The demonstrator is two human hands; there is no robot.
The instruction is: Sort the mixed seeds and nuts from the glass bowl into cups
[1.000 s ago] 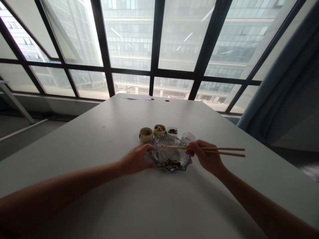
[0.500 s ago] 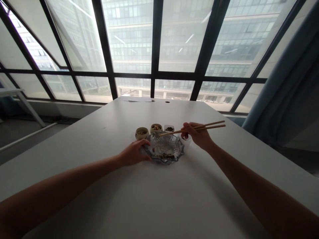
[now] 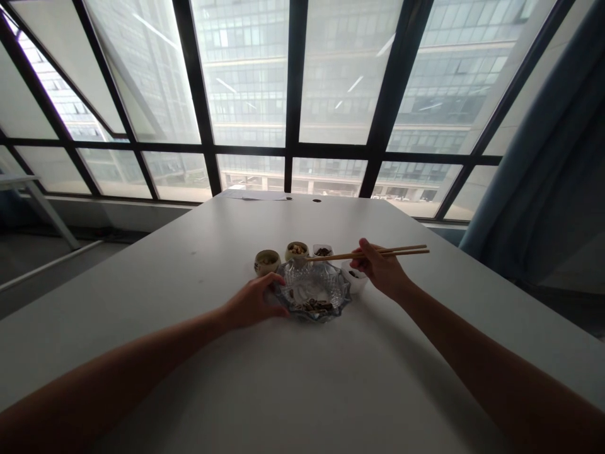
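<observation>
A scalloped glass bowl (image 3: 312,290) stands on the white table, with dark bits lying in its near part. My left hand (image 3: 255,301) grips the bowl's left rim between thumb and fingers. In my right hand (image 3: 380,270) is a pair of wooden chopsticks (image 3: 401,251), pointing left, their tips over the bowl's far rim. Behind the bowl are a cup with greenish contents (image 3: 267,262), a cup of pale brown pieces (image 3: 297,250) and a white cup of dark pieces (image 3: 322,251). Another white cup (image 3: 354,277) sits at the bowl's right, below my right hand.
The white table (image 3: 302,384) stretches away to large framed windows. Papers (image 3: 255,194) lie at its far edge, near two dark holes. A blue curtain (image 3: 524,164) hangs at the right, and another white table (image 3: 19,180) stands far left.
The chopsticks have tilted nearer to level, and my right hand has moved slightly right. More of the right white cup shows. The table items sit a little lower in the view.
</observation>
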